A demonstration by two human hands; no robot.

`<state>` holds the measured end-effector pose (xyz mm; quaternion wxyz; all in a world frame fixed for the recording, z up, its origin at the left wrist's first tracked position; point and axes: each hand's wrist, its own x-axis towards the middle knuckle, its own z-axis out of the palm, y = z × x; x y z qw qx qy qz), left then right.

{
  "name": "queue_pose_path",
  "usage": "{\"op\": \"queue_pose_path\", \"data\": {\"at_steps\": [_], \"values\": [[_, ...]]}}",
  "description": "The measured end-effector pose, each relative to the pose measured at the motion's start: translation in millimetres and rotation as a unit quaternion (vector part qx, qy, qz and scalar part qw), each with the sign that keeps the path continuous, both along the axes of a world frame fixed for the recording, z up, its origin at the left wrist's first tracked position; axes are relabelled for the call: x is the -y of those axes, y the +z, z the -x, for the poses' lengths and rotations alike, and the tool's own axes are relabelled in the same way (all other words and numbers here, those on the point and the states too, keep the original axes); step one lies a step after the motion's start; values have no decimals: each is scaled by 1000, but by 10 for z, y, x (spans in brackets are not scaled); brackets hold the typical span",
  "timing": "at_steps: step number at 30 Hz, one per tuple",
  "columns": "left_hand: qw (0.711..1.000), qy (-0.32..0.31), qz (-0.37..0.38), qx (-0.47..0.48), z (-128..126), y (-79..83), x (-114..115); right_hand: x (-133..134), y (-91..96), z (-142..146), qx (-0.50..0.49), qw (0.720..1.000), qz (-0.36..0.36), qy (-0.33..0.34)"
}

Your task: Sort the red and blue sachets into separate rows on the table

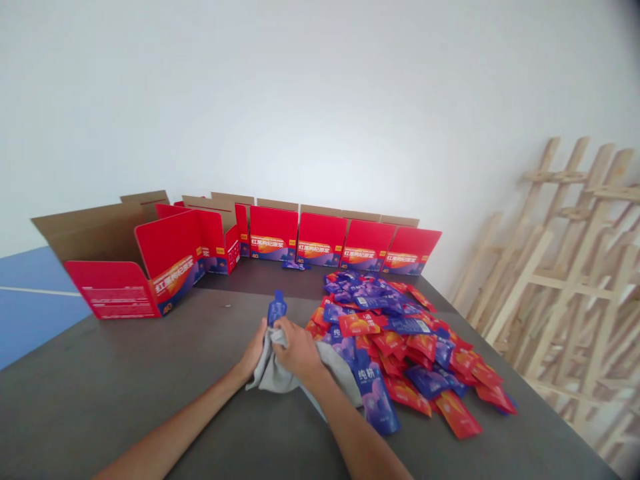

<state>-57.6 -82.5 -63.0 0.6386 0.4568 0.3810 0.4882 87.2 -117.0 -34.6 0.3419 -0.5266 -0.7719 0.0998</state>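
Observation:
My left hand and my right hand meet near the middle of a dark grey table. Together they hold a blue pouch that sticks up above the fingers, with a grey cloth wrapped round its lower part. My right hand is closed over the cloth and the pouch. My left hand grips them from the left side. A big pile of red and blue pouches lies just right of my hands, touching the cloth.
A row of open red cartons stands along the wall at the back. One larger open carton sits at the back left. A blue surface adjoins the table's left. Wooden frames lean at the right.

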Motion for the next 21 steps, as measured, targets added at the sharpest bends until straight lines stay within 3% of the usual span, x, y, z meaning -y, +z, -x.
{"op": "queue_pose_path", "data": {"at_steps": [3,5,9,13,17,21], "values": [[1000,5,-7,22,48,29,-97,41,-4,71,77,995,26,56],[999,9,-14,32,68,42,-131,46,-5,81,76,995,29,64],[998,15,-21,49,24,50,-103,-1,-32,43,-14,1000,6,-8],[997,-2,-1,76,-40,72,-55,-80,-70,-28,-138,984,-45,-100],[994,7,37,107,-15,85,-103,-113,-81,-76,-194,972,-82,-99],[987,35,75,134,74,90,-196,-75,-77,-67,-193,975,-95,-56]]}}
